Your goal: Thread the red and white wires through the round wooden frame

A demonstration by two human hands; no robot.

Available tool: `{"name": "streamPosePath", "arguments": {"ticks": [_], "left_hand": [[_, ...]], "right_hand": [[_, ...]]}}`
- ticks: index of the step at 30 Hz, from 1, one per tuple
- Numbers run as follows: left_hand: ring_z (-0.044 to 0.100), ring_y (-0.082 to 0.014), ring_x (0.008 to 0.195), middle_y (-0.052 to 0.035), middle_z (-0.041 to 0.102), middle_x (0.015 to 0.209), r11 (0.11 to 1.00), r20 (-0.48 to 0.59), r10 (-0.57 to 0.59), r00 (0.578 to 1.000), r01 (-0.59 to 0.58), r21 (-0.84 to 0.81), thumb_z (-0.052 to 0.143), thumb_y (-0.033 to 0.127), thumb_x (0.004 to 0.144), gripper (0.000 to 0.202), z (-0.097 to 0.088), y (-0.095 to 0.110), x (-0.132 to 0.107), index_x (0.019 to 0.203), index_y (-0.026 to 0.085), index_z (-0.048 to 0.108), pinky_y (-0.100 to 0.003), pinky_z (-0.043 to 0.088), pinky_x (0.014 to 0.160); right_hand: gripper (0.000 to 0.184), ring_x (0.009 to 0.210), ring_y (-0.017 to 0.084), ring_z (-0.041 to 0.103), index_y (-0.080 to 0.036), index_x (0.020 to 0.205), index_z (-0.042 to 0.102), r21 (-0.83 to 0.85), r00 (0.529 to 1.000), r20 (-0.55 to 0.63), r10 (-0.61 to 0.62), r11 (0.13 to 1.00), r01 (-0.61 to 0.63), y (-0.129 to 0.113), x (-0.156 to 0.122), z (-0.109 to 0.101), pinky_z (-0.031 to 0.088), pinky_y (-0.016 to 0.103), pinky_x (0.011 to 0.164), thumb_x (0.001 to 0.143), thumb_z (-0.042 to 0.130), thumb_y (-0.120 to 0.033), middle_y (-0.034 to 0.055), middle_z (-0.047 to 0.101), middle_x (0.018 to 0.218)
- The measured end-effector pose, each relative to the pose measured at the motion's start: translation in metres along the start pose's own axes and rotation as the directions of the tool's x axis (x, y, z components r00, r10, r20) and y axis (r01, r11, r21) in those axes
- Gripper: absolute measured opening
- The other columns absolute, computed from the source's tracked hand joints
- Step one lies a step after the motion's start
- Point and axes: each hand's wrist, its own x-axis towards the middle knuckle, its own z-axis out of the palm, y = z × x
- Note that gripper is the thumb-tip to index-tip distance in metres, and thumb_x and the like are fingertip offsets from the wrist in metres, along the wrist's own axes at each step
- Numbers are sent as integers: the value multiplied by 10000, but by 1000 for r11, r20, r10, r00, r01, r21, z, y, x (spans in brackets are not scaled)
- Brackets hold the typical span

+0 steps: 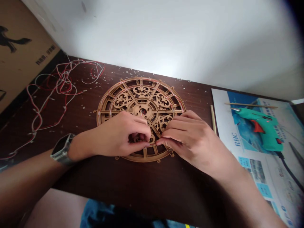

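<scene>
A round, gold-brown openwork clock dial (155,111) with scroll patterns lies flat on the dark table. Thin red and white wire (111,106) runs along its rings. Over the dial's lower part, the thumb and forefinger of my left hand (125,133) are pinched together at the inner ring, on what looks like the wire. Just to the right, my right hand (190,136) pinches at the same stretch of ring, its fingertips close to the left ones. The fingers partly cover the wire there. A watch (63,147) is on my left wrist.
A tangle of red and white wire (64,79) spreads at the left, near a cardboard box (21,47). White scraps dot the table by the wall. On the right, a teal glue gun (258,123), a thin stick (250,105) and a dark pointed tool (296,153) rest on printed sheets.
</scene>
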Motion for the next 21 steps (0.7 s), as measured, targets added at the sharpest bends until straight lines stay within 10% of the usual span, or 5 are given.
{"name": "streamPosePath", "arguments": {"ticks": [21], "left_hand": [[583, -106, 698, 38, 667, 742, 996, 31, -73, 997, 74, -40, 740, 93, 889, 140, 2, 10, 10, 784, 186, 729, -286, 420, 706]], "right_hand": [[280, 768, 153, 604, -194, 840, 685, -21, 1000, 20, 14, 1000, -14, -2, 0, 4, 404, 369, 848, 1120, 688, -205, -24, 677, 801]]}}
